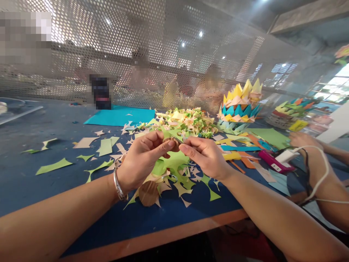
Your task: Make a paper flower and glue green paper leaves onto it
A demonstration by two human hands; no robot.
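Both hands meet in front of me over a heap of cut paper. My left hand [143,154], with a silver bracelet on the wrist, is pinched on a small piece of green paper [172,134]; something brown shows beneath it between the hands. Close beside it, my right hand [204,153] has its thumb and fingers closed around something thin and dark, mostly hidden, whose kind I cannot make out. Below the hands lie green paper offcuts [174,160] and a round brown piece [149,193] among pale scraps.
Behind the hands rises a pile of paper scraps [188,122], with a blue sheet [120,116] to its left. Tiered folded-paper crowns [240,109] stand back right. A pink power strip [275,162] with white cables and another person's arm [321,171] occupy the right.
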